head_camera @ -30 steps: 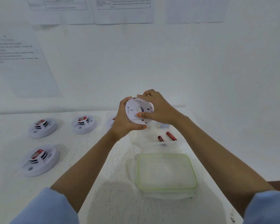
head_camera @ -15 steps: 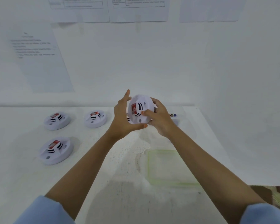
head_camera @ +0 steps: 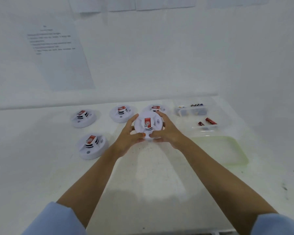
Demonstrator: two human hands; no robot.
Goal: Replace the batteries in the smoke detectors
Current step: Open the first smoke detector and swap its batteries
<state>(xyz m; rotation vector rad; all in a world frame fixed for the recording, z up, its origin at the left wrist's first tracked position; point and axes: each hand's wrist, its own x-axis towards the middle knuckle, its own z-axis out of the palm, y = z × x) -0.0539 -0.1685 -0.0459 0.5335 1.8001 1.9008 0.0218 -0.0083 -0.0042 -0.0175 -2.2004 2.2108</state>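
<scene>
1. While both hands grip it, the detector (head_camera: 148, 125) sits between them near the middle of the table (head_camera: 41, 175), face up, with its red label toward the camera.
2. The left hand (head_camera: 128, 138) holds the detector's left rim, with the thumb on the near edge and the fingers curled up the left side.
3. The right hand (head_camera: 168, 133) holds the right rim, with the thumb on the near edge and the fingers wrapped round the far right side.
4. Both thumbs nearly meet at the near edge of the detector.
5. Whether the detector's base rests on the table or hangs just above it cannot be told.
6. Four other detectors (head_camera: 92, 146) lie face up on the table. Three form a far row and one lies nearer, left of the left hand.
7. The rightmost of the far row, the rear detector (head_camera: 155, 108), is partly hidden behind the held detector and the right fingers.
8. A clear box (head_camera: 227, 116) stands right of the right hand, apart from it. It holds two red batteries (head_camera: 210, 120) and a smaller clear case (head_camera: 192, 111) with more cells.
9. A green-rimmed lid (head_camera: 227, 150) lies just in front of the box, beside the right forearm.
10. Light blue sleeves (head_camera: 54, 219) show at the bottom edge.
11. Printed sheets (head_camera: 58, 56) hang on the wall, and their text is too blurred to read.
</scene>
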